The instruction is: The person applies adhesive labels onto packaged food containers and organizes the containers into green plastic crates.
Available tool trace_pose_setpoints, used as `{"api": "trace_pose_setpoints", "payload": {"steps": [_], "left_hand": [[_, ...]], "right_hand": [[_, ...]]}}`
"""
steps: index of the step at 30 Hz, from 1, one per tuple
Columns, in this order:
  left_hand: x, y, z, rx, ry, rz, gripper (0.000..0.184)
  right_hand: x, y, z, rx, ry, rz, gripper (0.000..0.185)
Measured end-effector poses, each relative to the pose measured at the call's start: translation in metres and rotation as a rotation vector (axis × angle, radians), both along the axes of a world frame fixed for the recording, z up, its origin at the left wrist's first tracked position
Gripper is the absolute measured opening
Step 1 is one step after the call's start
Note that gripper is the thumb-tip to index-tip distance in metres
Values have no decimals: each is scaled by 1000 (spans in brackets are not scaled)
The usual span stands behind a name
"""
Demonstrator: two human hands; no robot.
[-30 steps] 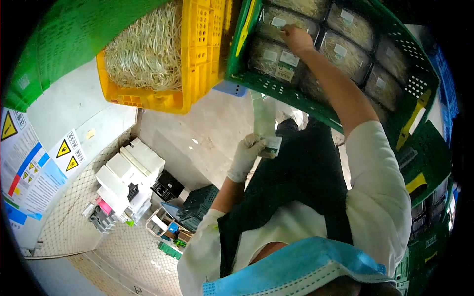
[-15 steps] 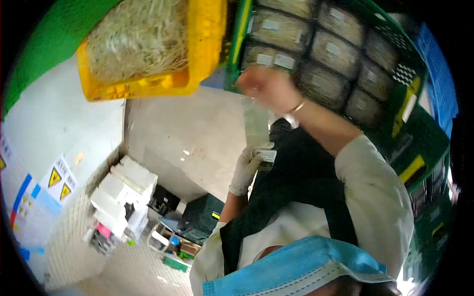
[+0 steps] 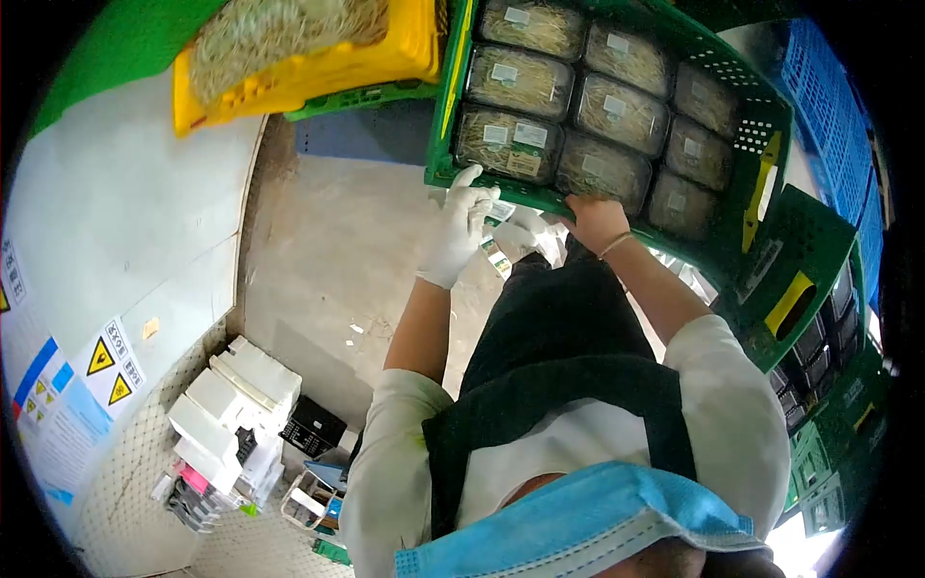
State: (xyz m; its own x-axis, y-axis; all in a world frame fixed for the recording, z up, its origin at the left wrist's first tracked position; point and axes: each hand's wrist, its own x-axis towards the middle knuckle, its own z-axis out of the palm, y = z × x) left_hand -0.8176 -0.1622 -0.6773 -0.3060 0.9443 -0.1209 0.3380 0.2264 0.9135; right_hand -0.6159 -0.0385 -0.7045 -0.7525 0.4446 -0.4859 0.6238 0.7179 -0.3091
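Note:
A green crate (image 3: 438, 144) at the top centre holds rows of clear-lidded packs (image 3: 520, 84) of pale, thin strands with white labels. My left hand (image 3: 459, 231), in a white glove, is at the crate's near left corner, its thumb against the rim. Its fingers are curled on a strip of printed labels (image 3: 498, 258), which hangs beside the hand, partly hidden. My bare right hand (image 3: 597, 225) grips the crate's near rim, fingers over the edge. The nearest left pack (image 3: 508, 144) carries two white labels and a yellowish one.
A yellow crate (image 3: 318, 85) of loose pale strands stands at the upper left. More green crates (image 3: 800, 279) and blue crates (image 3: 831, 116) are on the right. White foam boxes (image 3: 236, 405) lie at the lower left, near a wall (image 3: 164, 193) with warning signs.
My right hand has come from above the nearest left pack to the crate's near rim. My left hand has risen to the crate's corner. The crates appear higher in view.

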Motion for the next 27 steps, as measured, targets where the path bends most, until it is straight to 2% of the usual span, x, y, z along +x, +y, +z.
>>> {"api": "trace_pose_setpoints", "payload": {"steps": [2,4,6,7,9,13,15,16,18,20,22,24,27], "left_hand": [[4,5,4,53,-279,123,16],[5,3,-1,35,-362,121,14],[8,2,-4,-29,-19,99,13],[7,1,-9,-28,-21,100,13],[4,0,-16,-73,178,-1,9],[8,3,9,-88,89,-9,9],[10,4,11,-192,286,11,14],[11,2,8,-190,278,0,14],[15,-4,-12,-27,94,104,15],[13,-7,-13,93,107,4,23],[17,1,-9,46,93,-29,22],[12,3,-10,-96,26,4,22],[2,5,-10,-85,157,-76,21]], "right_hand": [[-1,4,3,16,39,-5,29],[1,3,3,15,16,30,29],[0,3,2,-5,-9,26,29],[-1,3,2,-23,-32,21,29],[-1,5,4,-5,-19,43,29],[3,1,2,5,-1,88,30],[5,4,-1,9,11,119,31],[8,3,-4,3,25,143,32],[5,1,-10,-35,-16,132,23],[-6,2,8,-82,-94,138,22],[12,12,11,-60,14,143,23],[4,12,13,-89,10,150,23],[5,9,6,-104,21,84,23]]}}
